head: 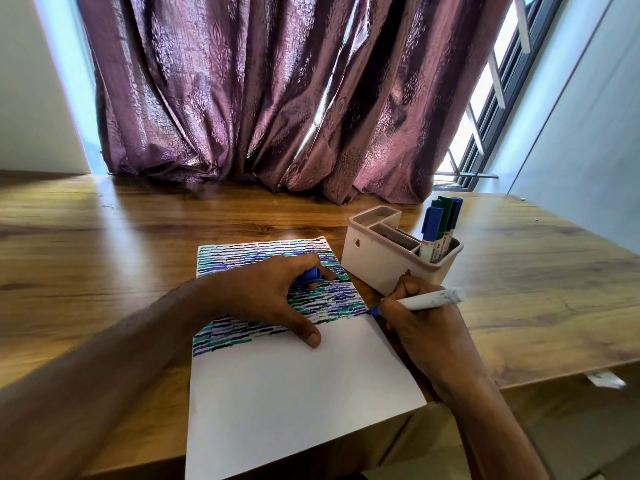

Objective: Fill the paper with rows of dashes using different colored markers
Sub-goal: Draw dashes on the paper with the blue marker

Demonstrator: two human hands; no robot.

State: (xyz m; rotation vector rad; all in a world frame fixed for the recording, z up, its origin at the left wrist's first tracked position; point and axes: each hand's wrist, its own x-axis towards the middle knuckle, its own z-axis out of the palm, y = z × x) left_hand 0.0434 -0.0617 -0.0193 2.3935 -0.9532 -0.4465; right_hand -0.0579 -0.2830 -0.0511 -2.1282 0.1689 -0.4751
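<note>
The paper point(294, 393) lies on the surface point(104, 265), its near corner hanging past the edge and its dashes partly hidden under the left hand point(270, 299), whose fingers pinch a blue cap point(309, 274). The right hand point(419, 327) grips a marker point(433, 299) with its tip at the paper's right edge, mostly hidden behind the fingers.

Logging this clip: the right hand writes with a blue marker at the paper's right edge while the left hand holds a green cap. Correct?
Not quite. The head view shows the cap in the left hand is blue, not green. The rest holds: right hand, blue marker, paper.
</note>
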